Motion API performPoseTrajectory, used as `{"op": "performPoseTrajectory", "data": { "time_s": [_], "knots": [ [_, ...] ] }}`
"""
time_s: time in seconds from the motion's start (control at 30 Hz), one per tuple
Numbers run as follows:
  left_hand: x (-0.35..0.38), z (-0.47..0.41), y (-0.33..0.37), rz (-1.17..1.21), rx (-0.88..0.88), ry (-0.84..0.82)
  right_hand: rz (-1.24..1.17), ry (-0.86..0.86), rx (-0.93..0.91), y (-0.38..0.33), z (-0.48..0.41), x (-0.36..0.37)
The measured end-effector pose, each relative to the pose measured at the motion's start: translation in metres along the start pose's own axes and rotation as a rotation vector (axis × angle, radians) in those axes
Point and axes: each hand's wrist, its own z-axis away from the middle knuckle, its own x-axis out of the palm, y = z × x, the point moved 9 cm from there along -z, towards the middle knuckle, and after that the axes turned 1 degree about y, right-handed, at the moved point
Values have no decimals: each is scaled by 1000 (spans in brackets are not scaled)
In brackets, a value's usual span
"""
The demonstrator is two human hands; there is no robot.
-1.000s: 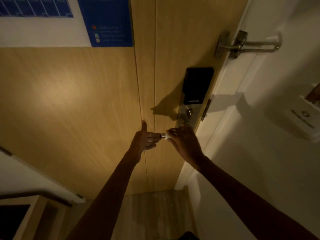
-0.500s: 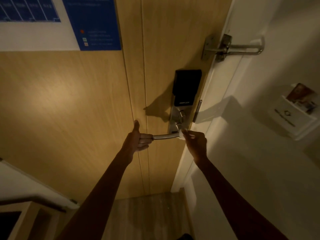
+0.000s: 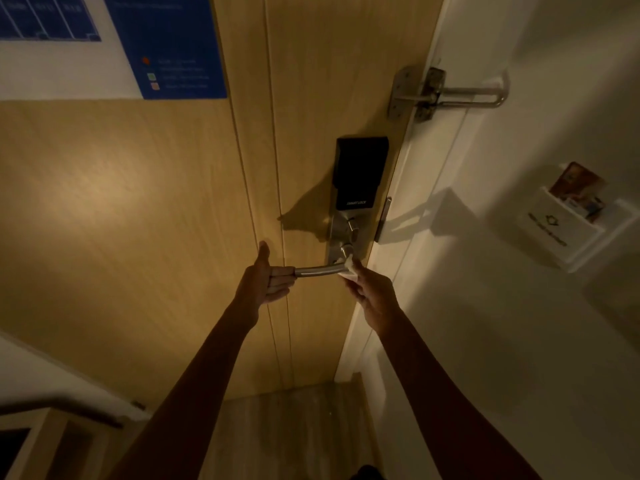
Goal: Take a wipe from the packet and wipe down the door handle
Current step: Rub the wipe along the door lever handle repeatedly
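Observation:
A silver lever door handle [image 3: 317, 270] juts left from the lock plate on the wooden door [image 3: 166, 209]. My right hand [image 3: 372, 293] pinches a white wipe [image 3: 350, 268] against the handle's inner end, close to the plate. My left hand [image 3: 268, 277] has straight fingers whose tips touch the handle's free end, thumb pointing up. The packet of wipes is not in view.
A black smart lock panel [image 3: 360, 173] sits above the handle. A metal swing latch [image 3: 446, 93] bridges door and white frame. A white card holder [image 3: 568, 223] hangs on the right wall. A blue sign [image 3: 166, 46] is on the door. Furniture [image 3: 41, 441] stands lower left.
My right hand has slid the wipe from the handle's free end rightward to the end by the lock plate, baring the lever. My left hand has stayed at the free end.

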Motion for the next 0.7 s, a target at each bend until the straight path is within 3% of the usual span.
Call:
{"op": "performPoseTrajectory", "data": {
  "time_s": [0.1, 0.17, 0.23, 0.3, 0.4, 0.57, 0.7],
  "knots": [
    [0, 0, -1, 11, -15, -9, 430, 240, -357, -18, 17, -13],
    [2, 2, -2, 7, -1, -17, 577, 409, -681, -44, 39, -17],
    [2, 6, -2, 13, 19, -14, 617, 396, -863, -56, 50, -11],
    [2, 9, 0, 26, 33, -6, 818, 225, -1017, -54, 50, 11],
    [3, 9, 1, 15, 34, -5, 1138, 121, -1069, -40, 36, 23],
    [1, 6, 0, 14, 16, 14, 1434, -48, -1189, -35, 31, 68],
    [6, 9, 1, 2, -17, -17, 1344, 26, -1072, -48, 19, 29]
  ]
}}
